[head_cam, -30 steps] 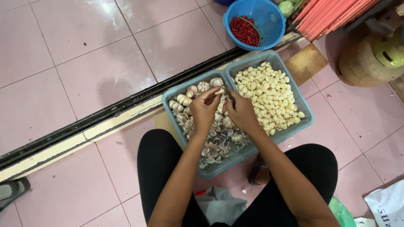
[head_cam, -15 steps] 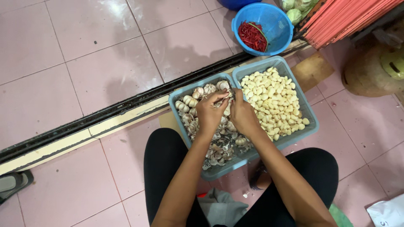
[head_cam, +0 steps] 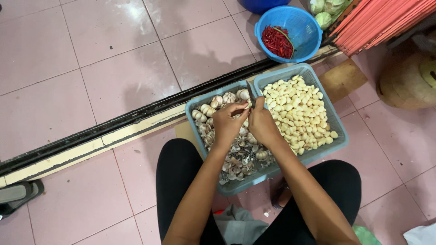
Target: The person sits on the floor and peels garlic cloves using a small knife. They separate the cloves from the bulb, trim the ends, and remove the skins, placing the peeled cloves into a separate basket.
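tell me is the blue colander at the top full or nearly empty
Nearly empty: the blue colander holds only a small heap of red chillies on one side, with most of its mesh bare.

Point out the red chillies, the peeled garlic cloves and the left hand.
red chillies (head_cam: 274, 41), head view, middle of the pile.
peeled garlic cloves (head_cam: 297, 113), head view, centre of the heap.
left hand (head_cam: 228, 122), head view, back of the hand.

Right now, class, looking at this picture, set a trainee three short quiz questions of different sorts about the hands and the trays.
1. True or false: the peeled garlic cloves lie in the tray on the person's right.
2. What fills the round blue basket? A) red chillies B) onions C) rice
3. Fill in: the left hand and right hand meet above the tray of unpeeled garlic and loose ____.

Key: 1 true; 2 A; 3 skins.
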`<control>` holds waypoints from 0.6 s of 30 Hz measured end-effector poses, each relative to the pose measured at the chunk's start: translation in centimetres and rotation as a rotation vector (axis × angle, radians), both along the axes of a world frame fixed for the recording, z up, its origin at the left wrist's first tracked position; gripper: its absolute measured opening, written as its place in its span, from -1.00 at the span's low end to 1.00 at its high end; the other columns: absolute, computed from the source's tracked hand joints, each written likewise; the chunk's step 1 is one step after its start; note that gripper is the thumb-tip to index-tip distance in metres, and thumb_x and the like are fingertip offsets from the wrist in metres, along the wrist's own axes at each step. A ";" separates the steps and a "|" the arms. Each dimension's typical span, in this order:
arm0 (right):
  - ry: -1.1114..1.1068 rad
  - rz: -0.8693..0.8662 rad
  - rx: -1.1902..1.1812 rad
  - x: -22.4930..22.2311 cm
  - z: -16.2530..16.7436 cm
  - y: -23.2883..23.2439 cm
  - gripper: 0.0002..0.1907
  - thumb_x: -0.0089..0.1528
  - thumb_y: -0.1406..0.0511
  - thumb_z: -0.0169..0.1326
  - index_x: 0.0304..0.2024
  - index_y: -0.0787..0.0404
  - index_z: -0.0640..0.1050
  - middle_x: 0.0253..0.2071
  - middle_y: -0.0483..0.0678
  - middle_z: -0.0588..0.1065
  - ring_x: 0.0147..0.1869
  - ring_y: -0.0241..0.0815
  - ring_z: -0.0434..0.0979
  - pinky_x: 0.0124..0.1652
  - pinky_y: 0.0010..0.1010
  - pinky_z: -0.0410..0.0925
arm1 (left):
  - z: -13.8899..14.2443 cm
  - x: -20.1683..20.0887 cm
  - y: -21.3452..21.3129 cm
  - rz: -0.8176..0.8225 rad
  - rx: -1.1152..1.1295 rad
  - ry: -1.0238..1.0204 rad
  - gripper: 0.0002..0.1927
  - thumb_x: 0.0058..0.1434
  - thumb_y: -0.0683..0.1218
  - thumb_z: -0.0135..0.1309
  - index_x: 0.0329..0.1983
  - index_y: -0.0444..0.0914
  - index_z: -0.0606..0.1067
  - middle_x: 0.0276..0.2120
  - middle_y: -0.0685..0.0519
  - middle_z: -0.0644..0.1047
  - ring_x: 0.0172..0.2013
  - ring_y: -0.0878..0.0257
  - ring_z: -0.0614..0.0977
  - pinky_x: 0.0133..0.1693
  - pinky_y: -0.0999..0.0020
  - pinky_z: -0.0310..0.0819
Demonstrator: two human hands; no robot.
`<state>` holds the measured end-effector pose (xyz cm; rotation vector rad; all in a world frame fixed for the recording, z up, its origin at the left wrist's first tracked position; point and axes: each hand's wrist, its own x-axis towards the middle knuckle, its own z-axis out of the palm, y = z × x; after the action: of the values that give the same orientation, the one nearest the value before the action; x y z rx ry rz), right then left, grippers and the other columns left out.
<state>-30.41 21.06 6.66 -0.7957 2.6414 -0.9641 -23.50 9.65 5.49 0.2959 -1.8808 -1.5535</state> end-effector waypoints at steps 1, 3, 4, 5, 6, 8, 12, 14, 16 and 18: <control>0.008 0.007 -0.010 -0.1 0.0 0.1 -0.71 0.38 0.34 -0.17 0.01 0.42 0.11 -0.45 0.47 0.48 -0.34 0.49 0.53 -0.32 0.16 0.37 | -0.1 -0.1 0.0 -0.016 0.053 -0.009 -0.81 0.16 -0.26 0.32 -0.13 -0.30 0.67 -0.15 -0.06 0.71 -0.18 0.28 0.76 -0.11 0.46 0.67; -0.001 0.020 -0.026 -0.2 0.1 0.2 -0.71 0.38 0.35 -0.17 0.01 0.41 0.10 -0.46 0.46 0.48 -0.35 0.48 0.54 -0.33 0.15 0.37 | -0.4 -0.4 -0.5 -0.059 0.143 -0.061 -0.80 0.16 -0.26 0.33 -0.13 -0.31 0.68 -0.18 -0.06 0.71 -0.21 0.29 0.76 -0.12 0.46 0.67; -0.018 0.025 -0.032 -0.3 0.2 0.5 -0.71 0.38 0.35 -0.17 0.01 0.40 0.10 -0.46 0.45 0.49 -0.35 0.47 0.55 -0.34 0.14 0.36 | -0.7 -0.5 -0.7 -0.081 0.187 -0.086 -0.80 0.15 -0.25 0.33 -0.13 -0.31 0.68 -0.19 -0.05 0.72 -0.22 0.30 0.76 -0.13 0.46 0.68; -0.035 0.029 -0.038 -0.3 0.3 0.7 -0.72 0.38 0.35 -0.17 0.01 0.39 0.10 -0.46 0.44 0.49 -0.34 0.46 0.55 -0.35 0.13 0.36 | -1.0 -0.6 -1.0 -0.115 0.256 -0.114 -0.79 0.15 -0.25 0.32 -0.13 -0.31 0.68 -0.19 -0.04 0.72 -0.24 0.31 0.75 -0.15 0.46 0.67; -0.047 0.028 -0.045 -0.4 0.4 0.8 -0.71 0.39 0.34 -0.15 0.01 0.38 0.10 -0.46 0.40 0.49 -0.37 0.38 0.56 -0.38 0.07 0.37 | -1.3 -0.7 -1.2 -0.149 0.325 -0.141 -0.78 0.14 -0.25 0.31 -0.12 -0.31 0.67 -0.20 -0.04 0.71 -0.25 0.31 0.74 -0.17 0.47 0.67; -0.072 0.029 -0.060 -0.6 0.6 1.0 -0.71 0.40 0.33 -0.13 0.01 0.36 0.09 -0.48 0.31 0.49 -0.43 0.22 0.57 -0.44 -0.05 0.37 | -2.1 -0.9 -2.0 -0.238 0.481 -0.149 -0.77 0.16 -0.26 0.29 -0.09 -0.32 0.66 -0.20 -0.03 0.71 -0.26 0.32 0.72 -0.19 0.46 0.66; -0.508 0.022 -0.394 -0.8 0.7 1.8 -0.79 0.40 0.35 -0.17 -0.03 0.25 0.10 -0.46 -0.05 0.40 -0.54 -0.24 0.37 -0.58 -0.35 0.29 | -3.5 -1.5 -2.5 -0.397 0.806 -0.139 -0.76 0.21 -0.26 0.24 -0.04 -0.30 0.61 -0.19 -0.02 0.67 -0.24 0.32 0.70 -0.14 0.45 0.65; -0.757 0.001 -0.590 -0.9 0.4 2.0 -0.79 0.36 0.39 -0.17 -0.01 0.18 0.12 -0.45 -0.19 0.37 -0.59 -0.39 0.24 -0.62 -0.48 0.19 | -3.6 -1.7 -2.4 -0.427 0.881 -0.143 -0.76 0.23 -0.24 0.23 -0.02 -0.29 0.60 -0.17 0.01 0.66 -0.21 0.34 0.69 -0.12 0.47 0.65; -0.512 -0.018 -0.417 -0.8 -0.1 2.0 -0.82 0.39 0.37 -0.18 -0.04 0.24 0.12 -0.46 -0.09 0.40 -0.57 -0.26 0.35 -0.61 -0.37 0.27 | -3.3 -1.4 -1.9 -0.446 0.889 -0.126 -0.76 0.26 -0.22 0.21 0.00 -0.29 0.61 -0.14 0.03 0.65 -0.18 0.37 0.68 -0.11 0.50 0.63; -0.266 -0.020 -0.292 -0.7 -0.6 1.9 -0.81 0.40 0.36 -0.16 -0.05 0.29 0.12 -0.47 0.02 0.44 -0.54 -0.14 0.45 -0.57 -0.30 0.32 | -2.7 -1.2 -1.2 -0.328 0.627 -0.182 -0.74 0.25 -0.20 0.20 0.02 -0.27 0.62 -0.15 0.02 0.68 -0.23 0.37 0.70 -0.14 0.51 0.64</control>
<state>-31.10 22.91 6.06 -0.6461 2.3171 -1.3787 -24.74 8.43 2.81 0.4279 -1.5754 -2.4006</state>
